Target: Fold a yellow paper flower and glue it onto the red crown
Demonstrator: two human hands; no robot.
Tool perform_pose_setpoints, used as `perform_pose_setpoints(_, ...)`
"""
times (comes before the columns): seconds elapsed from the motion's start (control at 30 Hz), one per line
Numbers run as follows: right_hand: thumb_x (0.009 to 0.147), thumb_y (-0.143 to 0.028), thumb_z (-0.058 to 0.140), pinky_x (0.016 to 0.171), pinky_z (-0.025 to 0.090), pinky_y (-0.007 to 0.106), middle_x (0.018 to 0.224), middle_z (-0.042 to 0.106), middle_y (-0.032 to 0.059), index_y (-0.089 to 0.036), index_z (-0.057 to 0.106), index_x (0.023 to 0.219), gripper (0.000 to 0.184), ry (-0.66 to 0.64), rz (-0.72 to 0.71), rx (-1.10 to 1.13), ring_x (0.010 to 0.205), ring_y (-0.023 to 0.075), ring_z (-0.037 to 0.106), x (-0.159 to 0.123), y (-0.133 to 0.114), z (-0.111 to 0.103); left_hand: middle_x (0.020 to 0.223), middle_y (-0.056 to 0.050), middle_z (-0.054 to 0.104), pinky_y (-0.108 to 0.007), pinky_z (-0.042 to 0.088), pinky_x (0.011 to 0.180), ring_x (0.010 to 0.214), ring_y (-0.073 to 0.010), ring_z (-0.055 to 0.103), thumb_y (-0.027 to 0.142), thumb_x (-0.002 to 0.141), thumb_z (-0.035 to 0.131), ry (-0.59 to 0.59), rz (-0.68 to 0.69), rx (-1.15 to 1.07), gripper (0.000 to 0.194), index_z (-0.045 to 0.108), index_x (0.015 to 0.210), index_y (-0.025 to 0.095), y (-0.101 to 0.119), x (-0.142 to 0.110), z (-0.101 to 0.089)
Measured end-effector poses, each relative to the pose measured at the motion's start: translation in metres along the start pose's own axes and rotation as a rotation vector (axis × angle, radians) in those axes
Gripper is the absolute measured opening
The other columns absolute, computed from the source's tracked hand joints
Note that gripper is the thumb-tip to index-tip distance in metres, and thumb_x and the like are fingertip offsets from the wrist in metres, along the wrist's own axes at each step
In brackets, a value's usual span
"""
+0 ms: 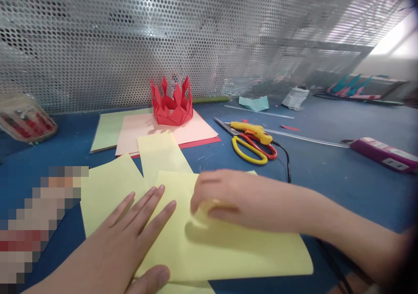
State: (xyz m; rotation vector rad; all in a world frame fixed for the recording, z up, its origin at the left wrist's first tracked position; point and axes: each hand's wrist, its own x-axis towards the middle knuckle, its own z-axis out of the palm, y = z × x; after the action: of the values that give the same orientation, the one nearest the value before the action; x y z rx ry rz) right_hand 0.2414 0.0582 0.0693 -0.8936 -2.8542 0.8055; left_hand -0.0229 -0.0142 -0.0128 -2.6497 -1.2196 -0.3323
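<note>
- Two contacts with yellow paper at the left hand (130, 233): open, palm down, with fingers spread across the large yellow sheet (254, 255) and onto the left yellow sheet (107, 181).
- At the right hand (225, 200): closed, with fingers curled around a pale yellow piece (209, 208), mostly hidden by the fingers; cannot tell its full shape. Above the large yellow sheet, with a shadow just below the grip.
- Just beyond the left fingertips: a yellow strip (160, 155), partly over a pink sheet (133, 133).
- Farther beyond the left hand: a green sheet (109, 131) to the left of the pink sheet, and a red sheet (202, 143) showing from underneath.
- On the pink sheet, beyond both hands: a red paper crown (173, 113), upright, points up.
- Beyond the right grip and a little to its right: scissors (250, 150) with yellow and red handles, touching a yellow glue gun (253, 131) with a black cable (288, 165).
- Well beyond the right grip: a pale teal scrap (254, 103) and a white packet (295, 97).
- Well to the right of the right grip: a purple object (382, 155), touching a clear stick (307, 138).
- Far left, well apart from the left hand: a clear container (26, 120) with red contents.
</note>
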Motion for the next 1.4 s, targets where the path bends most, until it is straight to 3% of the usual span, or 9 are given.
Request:
perform_pose_setpoints(0.07,0.095,-0.005,0.054,0.084,0.046,0.024,0.107,0.068,0.0013,-0.021,0.068,0.115,0.029,-0.094,-0.194,-0.044,0.096,0.0135,0.062,-0.001,-0.014,0.011,0.161,-0.004,0.036,-0.044,0.025,0.120,0.147,-0.0261,0.037,0.063,0.099,0.030,-0.022,0.026,0.008,0.073,0.007,0.160,0.031,-0.002,0.002,-0.003)
perform_pose_setpoints(0.13,0.095,-0.008,0.055,0.077,0.045,0.028,0.103,0.067,0.0011,-0.022,0.066,0.120,0.031,-0.049,-0.307,-0.176,0.086,0.0159,0.058,-0.002,-0.021,0.023,0.159,-0.009,0.038,-0.046,0.033,0.116,0.143,-0.0295,0.044,0.062,0.097,0.039,-0.045,0.095,0.030,0.082,-0.001,0.160,0.027,-0.005,0.006,-0.007)
perform_pose_setpoints(0.27,0.099,-0.016,0.051,0.065,0.039,0.032,0.093,0.064,0.0003,-0.020,0.063,0.117,0.021,0.067,-0.393,-0.326,0.074,0.0175,0.049,-0.001,-0.022,0.041,0.155,-0.014,0.043,-0.046,0.041,0.108,0.137,-0.0317,0.052,0.061,0.095,0.046,-0.068,0.171,0.055,0.093,-0.010,0.158,0.023,-0.012,0.010,-0.013)
perform_pose_setpoints(0.43,0.102,-0.019,0.049,0.061,0.035,0.033,0.095,0.064,-0.0001,-0.023,0.058,0.120,0.021,0.154,-0.444,-0.400,0.073,0.0175,0.047,-0.003,-0.018,0.049,0.159,-0.012,0.036,-0.043,0.032,0.117,0.143,-0.0299,0.043,0.063,0.093,0.049,-0.102,0.159,0.023,0.090,0.004,0.160,0.023,-0.012,0.006,-0.013)
perform_pose_setpoints(0.53,0.104,-0.023,0.046,0.058,0.033,0.033,0.095,0.065,-0.0009,-0.023,0.061,0.115,0.018,0.205,-0.450,-0.437,0.075,0.0168,0.048,-0.006,-0.019,0.054,0.160,-0.009,0.033,-0.043,0.028,0.119,0.146,-0.0279,0.038,0.064,0.094,0.047,-0.108,0.119,0.011,0.086,0.009,0.160,0.025,-0.011,0.003,-0.012)
perform_pose_setpoints(0.8,0.103,-0.022,0.050,0.058,0.036,0.034,0.092,0.068,-0.0013,-0.020,0.066,0.105,0.016,0.187,-0.406,-0.451,0.075,0.0164,0.051,-0.010,-0.033,0.056,0.155,-0.008,0.039,-0.047,0.047,0.106,0.137,-0.0321,0.050,0.065,0.093,0.046,-0.154,0.091,0.003,0.073,0.027,0.154,0.031,-0.012,0.012,-0.018)
perform_pose_setpoints(1.03,0.105,-0.023,0.044,0.066,0.041,0.034,0.096,0.069,0.0009,-0.019,0.064,0.113,0.022,0.149,-0.347,-0.423,0.084,0.0174,0.055,-0.020,-0.032,0.055,0.150,-0.011,0.041,-0.052,0.055,0.098,0.130,-0.0353,0.055,0.068,0.092,0.042,-0.222,0.114,0.027,0.067,0.042,0.146,0.029,-0.013,0.024,-0.029)
perform_pose_setpoints(1.23,0.108,-0.024,0.033,0.082,0.044,0.033,0.103,0.071,0.0017,-0.021,0.063,0.115,0.031,0.176,-0.297,-0.404,0.101,0.0172,0.062,-0.045,-0.026,0.057,0.147,-0.015,0.040,-0.058,0.059,0.087,0.124,-0.0396,0.058,0.068,0.094,0.037,-0.276,0.185,0.079,0.067,0.043,0.146,0.026,-0.018,0.028,-0.035)
perform_pose_setpoints(1.4,0.110,-0.026,0.027,0.085,0.045,0.031,0.101,0.074,-0.0004,-0.025,0.063,0.113,0.036,0.332,-0.270,-0.439,0.103,0.0163,0.065,-0.066,-0.018,0.064,0.154,-0.008,0.035,-0.057,0.054,0.096,0.134,-0.0361,0.052,0.067,0.093,0.040,-0.340,0.156,0.014,0.067,0.025,0.152,0.037,-0.025,0.026,-0.035)
